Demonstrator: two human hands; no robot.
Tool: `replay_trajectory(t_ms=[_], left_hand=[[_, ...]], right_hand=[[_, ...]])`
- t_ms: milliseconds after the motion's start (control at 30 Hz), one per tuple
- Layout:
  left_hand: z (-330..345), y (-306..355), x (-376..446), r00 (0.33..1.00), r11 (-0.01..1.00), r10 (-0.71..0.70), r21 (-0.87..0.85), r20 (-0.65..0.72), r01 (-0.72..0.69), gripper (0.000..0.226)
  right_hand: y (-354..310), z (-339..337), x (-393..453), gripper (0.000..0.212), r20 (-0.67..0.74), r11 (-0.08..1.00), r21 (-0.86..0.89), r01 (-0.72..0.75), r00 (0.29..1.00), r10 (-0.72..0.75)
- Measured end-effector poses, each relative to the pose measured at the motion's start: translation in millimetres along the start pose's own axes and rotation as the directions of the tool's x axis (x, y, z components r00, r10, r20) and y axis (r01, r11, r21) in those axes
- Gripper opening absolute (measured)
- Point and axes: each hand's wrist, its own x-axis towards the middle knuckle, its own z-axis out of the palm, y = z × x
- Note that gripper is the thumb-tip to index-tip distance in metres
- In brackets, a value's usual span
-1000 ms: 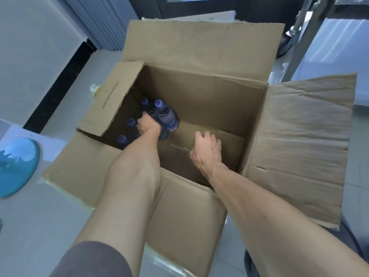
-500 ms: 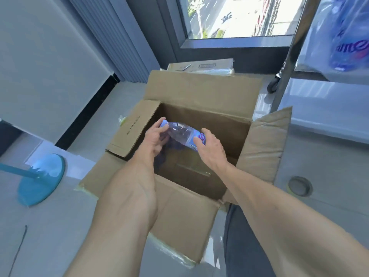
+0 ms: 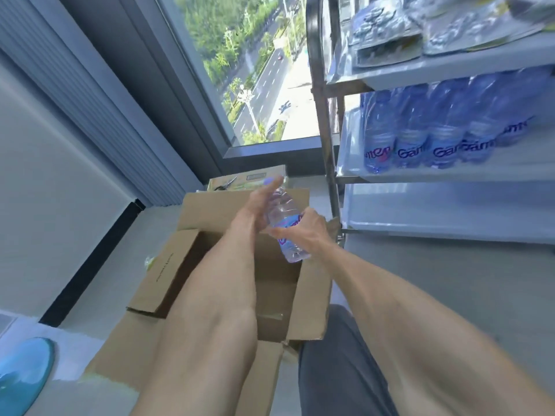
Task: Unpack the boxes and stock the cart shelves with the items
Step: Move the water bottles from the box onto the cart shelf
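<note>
Bottle is up out of the open cardboard box and held between my two hands above its far right corner. Right hand grips the labelled middle, fingers curled round the barrel; left hand lies along the upper part near the lilac cap, fingers fairly straight, more steadying than gripping, though blur makes that hard to confirm. Long axis runs cap far and slightly left, base near and right, tilted rather than upright. The cart stands to the right of the box; its middle shelf already carries a row of the same blue-labelled bottles, the top shelf holds wrapped packs, and the lower shelf shows bare surface just right of my hands. The right hand is the nearer one to the cart, so I judge the transfer goes rightward with that hand, the bottle needing to be stood base down. Change from half a second ago: then the bottle lay nearly level just above the box opening; now it is higher, more upright, and my view has swung up toward the shelves.
</note>
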Motion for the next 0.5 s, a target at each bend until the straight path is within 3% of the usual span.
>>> replay_trajectory(t_ms=[100,233,333,400,500], left_hand=[[53.3,17.2,-6.8,0.996,0.976,-0.092,0.199,0.004,0.089,0.037],[104.5,23.6,-7.9,0.999,0.997,-0.026,0.075,0.035,0.024,0.033],[137.0,16.3,-16.8,0.979,0.998,0.067,-0.027,0.193,-0.063,0.018],[163.2,13.7,-25.2,0.972,0.992,0.128,-0.046,0.196,-0.121,0.017],[199.0,8.2,-37.6,0.964,0.980,0.199,-0.060,0.174,-0.192,0.017]], right_hand=[[11.6,-32.3,-6.1,0.079,-0.057,0.994,0.111,-0.006,0.998,0.012],[31.2,-86.5,-11.9,0.040,-0.122,0.925,0.380,0.021,0.992,0.028],[51.6,-134.5,-17.2,0.032,-0.095,0.949,0.312,0.049,0.995,-0.021],[63.1,-157.6,-22.3,0.026,-0.107,0.951,0.299,0.081,0.993,-0.051],[76.2,-180.4,-31.4,0.038,-0.132,0.942,0.323,0.094,0.990,-0.054]])
